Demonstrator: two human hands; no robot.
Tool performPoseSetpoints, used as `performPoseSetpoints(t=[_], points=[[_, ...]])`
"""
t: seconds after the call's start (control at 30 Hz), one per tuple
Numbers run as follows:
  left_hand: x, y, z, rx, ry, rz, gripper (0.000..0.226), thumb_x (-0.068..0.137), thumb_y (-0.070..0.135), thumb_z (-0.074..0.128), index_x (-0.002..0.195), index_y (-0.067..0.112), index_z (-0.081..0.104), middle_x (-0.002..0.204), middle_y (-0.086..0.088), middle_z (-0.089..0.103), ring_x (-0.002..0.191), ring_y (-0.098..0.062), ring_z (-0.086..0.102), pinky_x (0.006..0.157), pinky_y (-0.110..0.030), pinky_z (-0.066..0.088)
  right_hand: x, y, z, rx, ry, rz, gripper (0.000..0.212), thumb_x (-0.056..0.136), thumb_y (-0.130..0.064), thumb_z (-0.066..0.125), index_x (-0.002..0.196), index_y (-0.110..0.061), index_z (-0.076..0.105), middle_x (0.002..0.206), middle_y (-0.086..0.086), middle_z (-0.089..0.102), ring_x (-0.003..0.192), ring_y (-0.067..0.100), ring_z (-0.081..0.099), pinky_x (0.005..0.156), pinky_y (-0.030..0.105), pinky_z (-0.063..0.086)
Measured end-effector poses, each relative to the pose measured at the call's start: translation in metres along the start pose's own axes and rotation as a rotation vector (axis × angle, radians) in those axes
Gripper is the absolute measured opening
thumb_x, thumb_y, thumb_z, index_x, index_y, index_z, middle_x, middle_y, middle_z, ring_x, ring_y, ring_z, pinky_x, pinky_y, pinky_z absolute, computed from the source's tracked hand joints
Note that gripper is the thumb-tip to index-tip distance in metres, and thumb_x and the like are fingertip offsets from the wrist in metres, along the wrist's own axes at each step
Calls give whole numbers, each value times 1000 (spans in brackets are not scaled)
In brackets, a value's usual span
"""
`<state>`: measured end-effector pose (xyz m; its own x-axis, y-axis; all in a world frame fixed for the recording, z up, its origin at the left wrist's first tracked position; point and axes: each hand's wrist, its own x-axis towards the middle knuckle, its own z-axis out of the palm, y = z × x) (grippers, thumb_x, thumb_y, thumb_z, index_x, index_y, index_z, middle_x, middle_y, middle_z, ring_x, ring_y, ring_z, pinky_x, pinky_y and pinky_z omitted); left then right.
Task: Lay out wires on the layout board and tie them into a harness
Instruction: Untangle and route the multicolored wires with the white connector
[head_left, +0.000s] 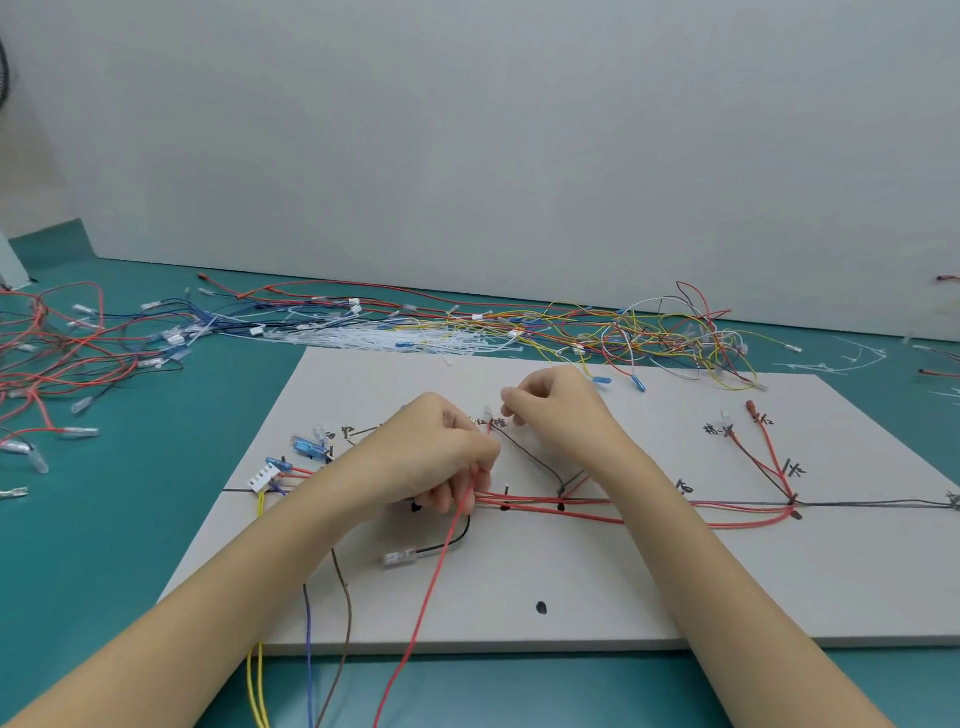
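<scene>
On a teal tabletop (156, 519) lies a white rectangular layout board (675, 571) carrying red wires (597, 512) along its drawn black lines. The left hand (436, 457) grips a long red wire (431, 587); the right hand (561, 410) has its fingers curled together, pinching something too small to identify.

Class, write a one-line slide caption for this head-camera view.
Left hand grips a red wire on the layout board; right hand pinches its upper end.
</scene>
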<state>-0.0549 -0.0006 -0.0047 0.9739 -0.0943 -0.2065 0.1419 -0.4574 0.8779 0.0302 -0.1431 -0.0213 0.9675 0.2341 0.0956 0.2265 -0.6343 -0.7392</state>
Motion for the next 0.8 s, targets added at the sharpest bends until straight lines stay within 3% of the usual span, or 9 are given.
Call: performPoseSetpoints(t=[0.07,0.13,0.2,0.27,0.47,0.6,0.7,0.8], points=[[-1,0,0,-2,-13,18,32,82,8,54,51,10,63,46,-11,61,29,-14,43,33,-13,27,-6,-3,-3,-115,46,-55,31,89,-26,55,71,-6,71,53,-5,54,57,13,49,60,27,40],[-2,0,2,-5,-28,34,30,83,8,55,54,10,64,50,-11,64,29,-13,44,33,-13,27,-15,-8,-5,-163,-17,-72,40,91,-30,52,60,-9,67,38,-5,44,41,8,40,49,25,32],[-2,-2,6,18,-36,52,29,82,9,54,55,11,64,51,-9,66,30,-12,46,33,-13,28,-23,-11,-2,-206,-99,-63,48,90,-33,53,46,-13,54,32,-4,35,37,11,31,45,25,25],[-3,-3,10,42,-55,66,29,82,9,54,55,12,65,52,-9,66,31,-12,48,33,-13,30,-29,-13,0,-201,-159,-42,47,84,-28,58,43,-15,40,35,-4,30,45,15,28,47,26,24],[-3,-7,14,86,-102,105,25,87,21,59,67,9,70,54,-4,68,35,-12,51,36,-15,33,-37,-18,-8,-221,-196,-18,25,80,-14,60,56,-13,56,51,1,47,53,16,41,49,25,34],[0,-7,7,152,96,219,24,81,15,62,57,15,64,48,0,61,40,-10,51,42,-17,37,-41,-15,-17,-248,-215,-40,25,85,-19,58,68,-1,61,59,5,51,55,18,43,53,26,36],[4,-8,5,133,194,346,19,84,14,64,66,21,66,60,6,62,57,-10,55,55,-20,42,-44,-9,-26,-173,-264,-4,32,90,-25,58,62,-8,59,60,3,54,56,16,46,56,26,38],[6,-12,11,323,182,499,20,91,12,60,100,24,73,97,10,66,93,-3,55,78,-14,40,-47,-7,-33,-100,-334,36,38,93,-25,57,57,-16,53,54,-1,56,46,9,47,49,20,37]])
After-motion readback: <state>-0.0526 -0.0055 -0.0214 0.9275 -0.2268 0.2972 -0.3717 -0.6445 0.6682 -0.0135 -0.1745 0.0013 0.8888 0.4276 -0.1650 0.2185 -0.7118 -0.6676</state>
